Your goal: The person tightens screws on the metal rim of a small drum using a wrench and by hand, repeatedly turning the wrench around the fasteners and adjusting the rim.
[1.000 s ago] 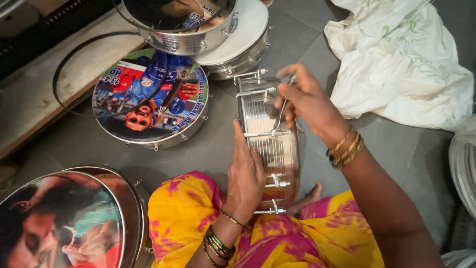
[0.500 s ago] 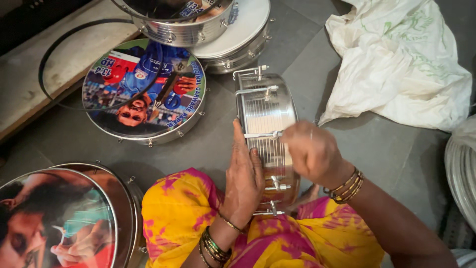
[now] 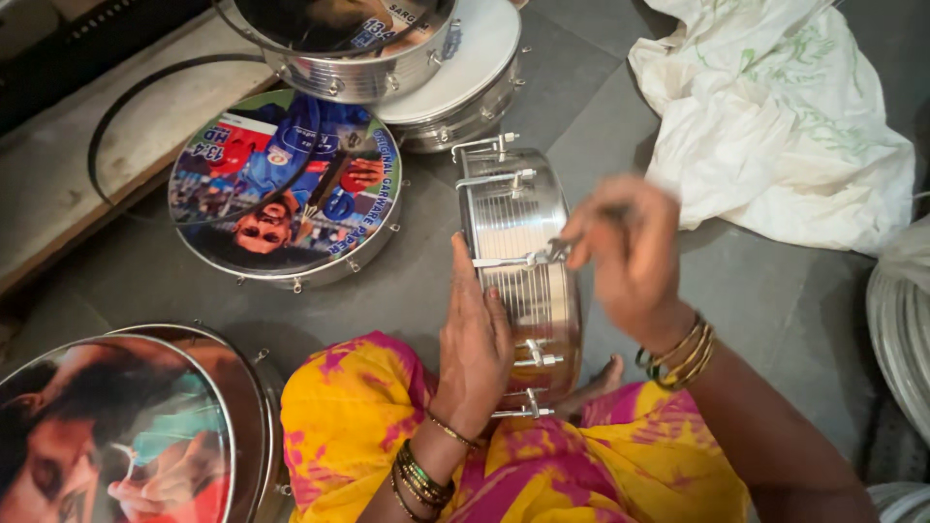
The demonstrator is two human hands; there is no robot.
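A shiny metal drum shell [image 3: 518,281] stands on edge on the floor at the person's lap, the left hand [image 3: 475,339] flat against its near-left side with fingers pressed together, the blurred right hand [image 3: 630,257] pinching a small tuning tool [image 3: 554,250] at a tension rod.

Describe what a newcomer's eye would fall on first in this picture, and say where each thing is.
In the middle, a shiny metal drum stands on its edge between the left hand, flat against its face, and the blurred right hand at a side rod. At upper left a drum with a colourful printed skin lies on the grey floor, and a white cloth is crumpled at upper right.
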